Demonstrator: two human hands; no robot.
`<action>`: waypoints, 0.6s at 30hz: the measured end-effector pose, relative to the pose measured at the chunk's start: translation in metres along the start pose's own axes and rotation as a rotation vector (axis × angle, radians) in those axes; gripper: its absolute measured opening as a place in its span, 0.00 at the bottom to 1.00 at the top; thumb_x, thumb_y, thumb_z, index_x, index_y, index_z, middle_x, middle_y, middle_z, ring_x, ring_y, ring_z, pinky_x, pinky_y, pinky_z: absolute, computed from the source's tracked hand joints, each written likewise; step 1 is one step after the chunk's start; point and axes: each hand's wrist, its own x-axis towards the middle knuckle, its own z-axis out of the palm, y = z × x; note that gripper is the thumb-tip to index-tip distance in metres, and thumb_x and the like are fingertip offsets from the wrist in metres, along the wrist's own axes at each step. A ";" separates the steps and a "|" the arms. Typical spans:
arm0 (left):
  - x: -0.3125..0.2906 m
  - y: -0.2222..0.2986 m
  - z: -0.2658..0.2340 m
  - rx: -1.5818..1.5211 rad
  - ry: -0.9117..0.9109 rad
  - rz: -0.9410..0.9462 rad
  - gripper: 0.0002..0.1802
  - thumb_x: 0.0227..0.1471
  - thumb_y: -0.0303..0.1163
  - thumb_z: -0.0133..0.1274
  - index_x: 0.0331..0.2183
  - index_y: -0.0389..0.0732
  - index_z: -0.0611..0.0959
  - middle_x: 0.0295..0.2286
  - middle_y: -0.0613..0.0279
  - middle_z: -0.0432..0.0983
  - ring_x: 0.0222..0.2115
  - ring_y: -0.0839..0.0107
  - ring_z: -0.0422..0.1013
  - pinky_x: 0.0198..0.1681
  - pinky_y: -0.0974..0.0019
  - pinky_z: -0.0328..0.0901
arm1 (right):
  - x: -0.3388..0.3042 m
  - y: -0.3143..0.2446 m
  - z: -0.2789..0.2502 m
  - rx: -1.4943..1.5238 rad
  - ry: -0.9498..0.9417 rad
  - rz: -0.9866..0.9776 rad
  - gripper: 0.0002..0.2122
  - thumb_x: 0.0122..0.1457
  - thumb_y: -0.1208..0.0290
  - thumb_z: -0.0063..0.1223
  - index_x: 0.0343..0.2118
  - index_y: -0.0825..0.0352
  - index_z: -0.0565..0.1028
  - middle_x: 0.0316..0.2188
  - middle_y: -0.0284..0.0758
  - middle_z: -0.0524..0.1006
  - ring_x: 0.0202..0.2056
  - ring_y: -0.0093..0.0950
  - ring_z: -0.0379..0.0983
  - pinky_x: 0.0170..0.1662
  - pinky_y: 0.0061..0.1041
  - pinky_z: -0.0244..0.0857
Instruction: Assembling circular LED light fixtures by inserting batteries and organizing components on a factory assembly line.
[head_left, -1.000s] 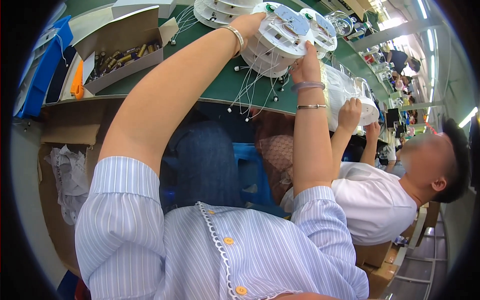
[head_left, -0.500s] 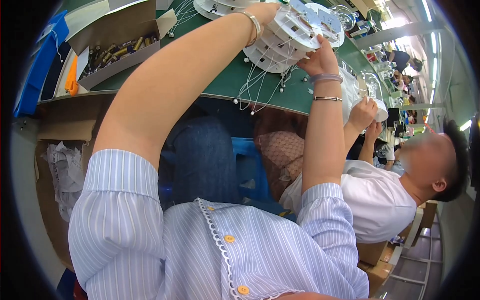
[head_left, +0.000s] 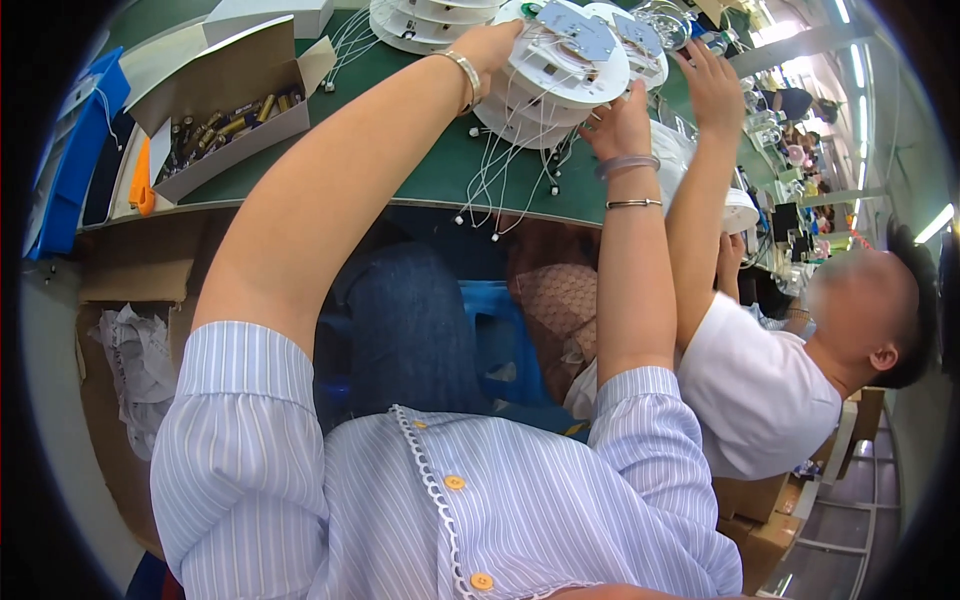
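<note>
Stack (head_left: 548, 92) of white discs stands near the far side of what I can see, at twelve o'clock, on the green table (head_left: 430, 178). A pale blue-grey board (head_left: 578, 32) lies on its top disc, and thin white wires (head_left: 488, 180) trail from it toward six o'clock, some reaching the table's near edge. The left hand (head_left: 492, 50) is at the stack's ten o'clock rim; its fingers are mostly hidden, so I cannot tell whether they are clamped there. The right hand (head_left: 622, 125) is at the five o'clock rim, with some fingers showing apart; whether any of them pinch the disc I cannot tell.

Just beside the stack, at two o'clock, sits another disc bearing a second board (head_left: 638, 36). At ten o'clock is another pile (head_left: 425, 25) of white discs. Toward nine o'clock stands an open box (head_left: 250, 147) of batteries (head_left: 235, 122), and past it an orange tool (head_left: 141, 182) and a blue tray (head_left: 60, 170).

At four o'clock sits a co-worker in a white shirt (head_left: 760, 400), one hand (head_left: 714, 85) raised near some clear glassware (head_left: 665, 22), its fingers slightly spread.
</note>
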 end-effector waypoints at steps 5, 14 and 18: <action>-0.005 -0.001 -0.003 -0.074 0.006 -0.078 0.35 0.44 0.48 0.41 0.49 0.36 0.56 0.50 0.44 0.46 0.52 0.53 0.42 0.50 0.48 0.40 | 0.002 0.014 -0.002 -0.060 0.066 -0.033 0.25 0.51 0.47 0.29 0.43 0.63 0.61 0.42 0.43 0.63 0.46 0.34 0.54 0.49 0.39 0.40; -0.016 -0.003 -0.005 0.217 0.108 0.041 0.36 0.42 0.53 0.43 0.48 0.40 0.59 0.48 0.52 0.55 0.49 0.58 0.52 0.49 0.52 0.43 | 0.011 0.032 0.003 0.041 0.109 -0.077 0.19 0.51 0.52 0.34 0.39 0.61 0.64 0.32 0.37 0.69 0.33 0.29 0.64 0.38 0.28 0.57; -0.017 -0.004 -0.005 0.199 0.062 -0.009 0.39 0.39 0.56 0.43 0.49 0.40 0.59 0.49 0.53 0.52 0.51 0.59 0.49 0.50 0.55 0.42 | 0.018 0.030 -0.005 -0.075 0.115 -0.019 0.21 0.50 0.50 0.33 0.39 0.62 0.64 0.30 0.35 0.69 0.33 0.28 0.64 0.39 0.28 0.57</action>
